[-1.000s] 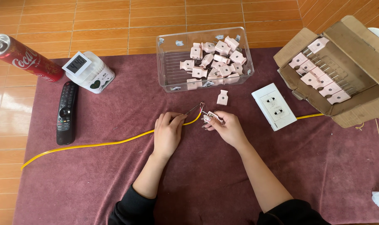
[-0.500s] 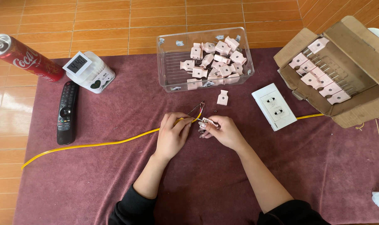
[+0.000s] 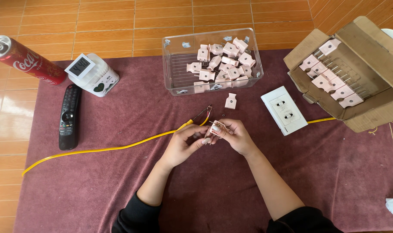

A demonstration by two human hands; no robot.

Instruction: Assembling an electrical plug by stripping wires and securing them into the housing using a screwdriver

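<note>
The right hand (image 3: 236,136) has its fingers (image 3: 216,128) curled round a small pink plug part (image 3: 218,126), pinching it between thumb and forefinger just above the cloth. The left hand (image 3: 184,144) meets it from the other side, its fingers (image 3: 203,140) bent and touching the underside of the same part, so both hands are closed on it together. Just beyond the fingertips lies the stripped end of a yellow cable (image 3: 118,147), its thin bare wires (image 3: 206,113) splaying upward; whether the wires touch the part cannot be told. The cable runs away to the left across a maroon cloth (image 3: 213,194) spread on a tiled floor (image 3: 118,21), and a short yellow length shows again on the right near the cardboard box.

A single pink plug (image 3: 231,101) lies loose on the cloth just beyond the hands, with a white wall socket (image 3: 284,110) beside it on the right. Behind the loose plug stands a clear plastic tub (image 3: 175,64), holding a heap of pink plugs bunched toward its right half. At the far right an open cardboard box (image 3: 369,116) holds more pink plugs in a row, prongs pointing inward.

Well off to the left sit a black remote control (image 3: 69,117), a white digital clock (image 3: 93,75) and a red drink can (image 3: 26,60) lying on its side
</note>
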